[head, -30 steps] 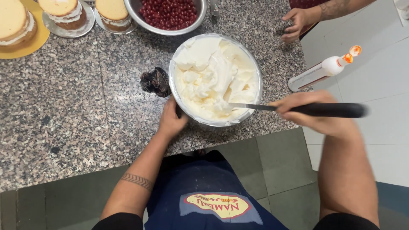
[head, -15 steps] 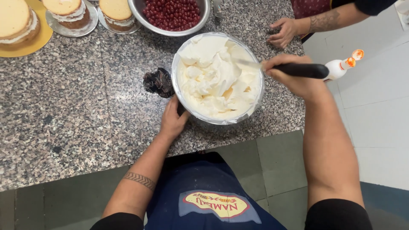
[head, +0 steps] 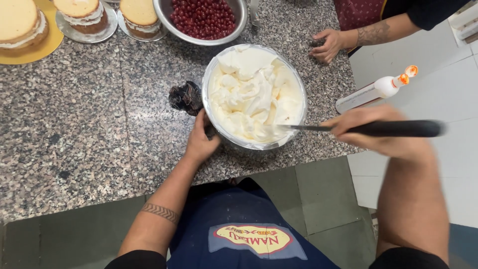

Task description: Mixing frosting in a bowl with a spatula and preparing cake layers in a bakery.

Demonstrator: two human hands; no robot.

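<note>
A metal bowl (head: 211,74) full of white cream (head: 254,94) stands near the front edge of the granite counter (head: 89,124). My left hand (head: 200,142) grips the bowl's near-left rim. My right hand (head: 381,132) is closed on the black handle of a spatula (head: 398,128), held level off the counter's right side. The spatula's thin blade reaches into the cream at the bowl's right side. A dark crumpled wrapper (head: 185,97) lies just left of the bowl, above my left hand.
A metal bowl of red cherries (head: 201,17) sits behind the cream bowl. Layered sponge cakes (head: 79,12) on small plates and a yellow board (head: 30,52) stand at the back left. Another person's hand (head: 326,46) rests on the counter's back right. A white squeeze bottle (head: 376,89) with an orange cap lies to the right.
My right hand has swung the spatula from the bowl's far right rim down and back toward me, to the bowl's near right side. My left hand has stayed on the rim.
</note>
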